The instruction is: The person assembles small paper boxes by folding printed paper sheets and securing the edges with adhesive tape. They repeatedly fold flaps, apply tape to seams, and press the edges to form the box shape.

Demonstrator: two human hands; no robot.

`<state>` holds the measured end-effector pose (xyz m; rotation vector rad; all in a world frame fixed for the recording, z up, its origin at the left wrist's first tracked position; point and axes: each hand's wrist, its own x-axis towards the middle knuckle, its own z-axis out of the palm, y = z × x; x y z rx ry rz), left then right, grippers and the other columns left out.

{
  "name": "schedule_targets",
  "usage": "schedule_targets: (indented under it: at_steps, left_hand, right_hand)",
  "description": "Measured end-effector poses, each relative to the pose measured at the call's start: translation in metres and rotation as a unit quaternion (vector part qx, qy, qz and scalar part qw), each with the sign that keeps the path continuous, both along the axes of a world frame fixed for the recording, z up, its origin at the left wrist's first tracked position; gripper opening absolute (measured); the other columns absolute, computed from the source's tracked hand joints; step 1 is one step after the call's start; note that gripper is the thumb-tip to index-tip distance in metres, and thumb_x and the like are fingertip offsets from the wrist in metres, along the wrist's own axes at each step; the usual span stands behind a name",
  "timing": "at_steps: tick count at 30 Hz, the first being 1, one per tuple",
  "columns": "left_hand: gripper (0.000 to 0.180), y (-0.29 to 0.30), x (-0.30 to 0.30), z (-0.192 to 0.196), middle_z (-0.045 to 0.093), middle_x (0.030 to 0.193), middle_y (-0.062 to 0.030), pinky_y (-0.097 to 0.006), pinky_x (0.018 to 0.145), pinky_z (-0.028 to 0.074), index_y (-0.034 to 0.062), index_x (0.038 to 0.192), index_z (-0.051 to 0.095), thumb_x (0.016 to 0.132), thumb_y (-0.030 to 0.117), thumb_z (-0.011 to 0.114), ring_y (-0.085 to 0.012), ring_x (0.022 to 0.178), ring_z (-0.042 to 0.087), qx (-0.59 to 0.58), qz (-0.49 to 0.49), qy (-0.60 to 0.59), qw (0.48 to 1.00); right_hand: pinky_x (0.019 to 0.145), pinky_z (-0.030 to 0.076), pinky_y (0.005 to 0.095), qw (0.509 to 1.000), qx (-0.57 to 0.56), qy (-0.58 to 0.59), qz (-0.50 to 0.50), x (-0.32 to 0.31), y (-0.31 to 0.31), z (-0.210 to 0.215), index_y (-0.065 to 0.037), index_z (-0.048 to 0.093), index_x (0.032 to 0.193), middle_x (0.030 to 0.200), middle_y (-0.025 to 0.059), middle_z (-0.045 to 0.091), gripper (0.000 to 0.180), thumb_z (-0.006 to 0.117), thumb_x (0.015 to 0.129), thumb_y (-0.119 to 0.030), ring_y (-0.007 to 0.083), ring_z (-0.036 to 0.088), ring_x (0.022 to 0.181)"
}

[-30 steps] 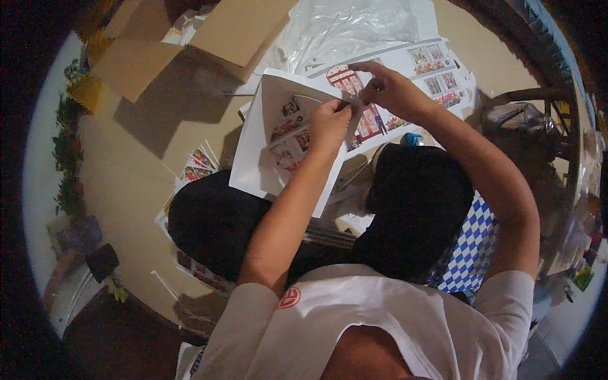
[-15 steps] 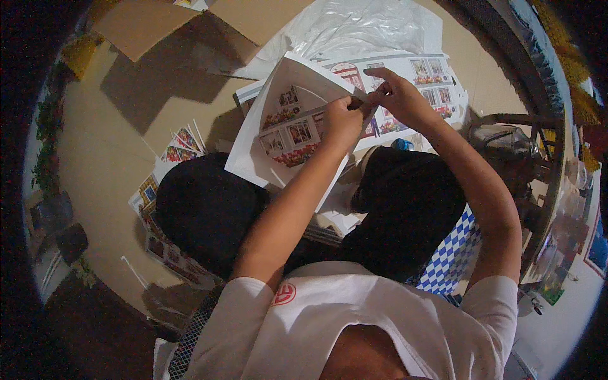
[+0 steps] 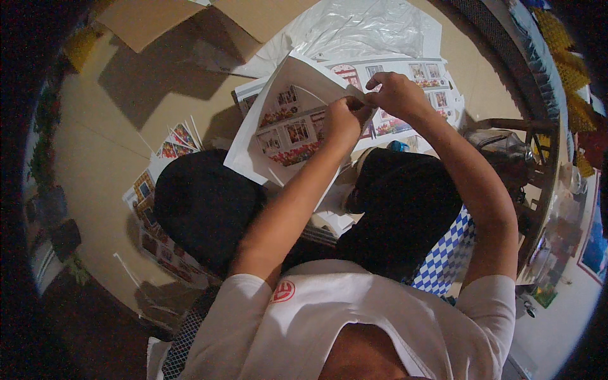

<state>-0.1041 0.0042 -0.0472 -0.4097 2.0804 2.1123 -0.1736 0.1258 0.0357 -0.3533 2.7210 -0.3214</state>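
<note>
A large white printed sheet [image 3: 296, 132] with windows and red flowers on it is raised and curved above my lap. My left hand [image 3: 345, 121] is closed on its right side, with the fingertips turned inward. Close beside it my right hand [image 3: 396, 95] pinches the same edge of the sheet; the thumb and index finger are bent together. Whether a small tool sits between the fingers cannot be made out. Under and behind the raised sheet lie more printed sheets [image 3: 430, 71] with doors, windows and flowers.
Clear plastic wrapping [image 3: 367, 28] lies behind the sheets, beside an open cardboard box [image 3: 149, 22]. Cut printed pieces [image 3: 179, 140] and further sheets [image 3: 168, 244] are left of my knee. A small blue object [image 3: 399, 145] is by my right knee. A wooden stool [image 3: 538, 136] stands at right.
My right hand's index finger has curled in from a more stretched position. Both hands stay at the sheet's edge, and the view has shifted slightly.
</note>
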Motion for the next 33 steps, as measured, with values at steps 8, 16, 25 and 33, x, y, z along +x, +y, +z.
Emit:
schedule_targets:
  at_steps: [8,16,25,33]
  left_hand:
    - [0.023,0.004,-0.006,-0.004,0.066,0.07,-0.0138,-0.036,0.059,0.046,-0.0008,0.082,0.068,0.079,0.023,0.069,-0.023,0.061,0.062,0.027,0.02,-0.01,0.999]
    - [0.018,-0.006,-0.004,0.008,0.064,0.07,-0.01,-0.031,0.061,0.045,-0.002,0.082,0.067,0.077,0.014,0.061,-0.0154,0.063,0.058,-0.037,-0.036,0.003,0.999]
    - [0.027,-0.002,-0.002,0.012,0.065,0.07,-0.0107,-0.032,0.06,0.046,-0.0054,0.079,0.064,0.082,0.022,0.062,-0.0157,0.062,0.059,0.023,-0.003,0.031,0.999]
    - [0.025,-0.003,-0.004,0.007,0.062,0.067,-0.0035,-0.027,0.051,0.042,-0.0005,0.081,0.066,0.087,0.024,0.063,-0.0104,0.056,0.054,0.094,-0.043,-0.047,0.994]
  right_hand:
    - [0.065,0.054,0.0344,0.987,0.012,-0.159,-0.027,-0.009,-0.004,0.01,-0.003,0.067,0.093,0.077,0.0112,0.069,0.031,0.061,0.085,-0.033,0.022,0.068,0.071]
    - [0.06,0.056,0.0295,0.933,-0.232,-0.264,-0.074,-0.004,0.018,-0.004,0.002,0.062,0.102,0.077,0.0111,0.068,0.026,0.057,0.092,-0.022,0.0163,0.067,0.067]
    - [0.071,0.056,0.0311,0.884,-0.353,-0.297,-0.068,0.004,0.043,-0.02,0.003,0.053,0.119,0.093,0.0138,0.068,0.033,0.059,0.092,-0.015,0.0187,0.067,0.079]
    - [0.063,0.057,0.0299,0.889,-0.322,-0.308,-0.105,0.007,0.041,-0.017,0.003,0.056,0.113,0.085,0.0134,0.068,0.034,0.063,0.088,-0.019,0.0183,0.068,0.072]
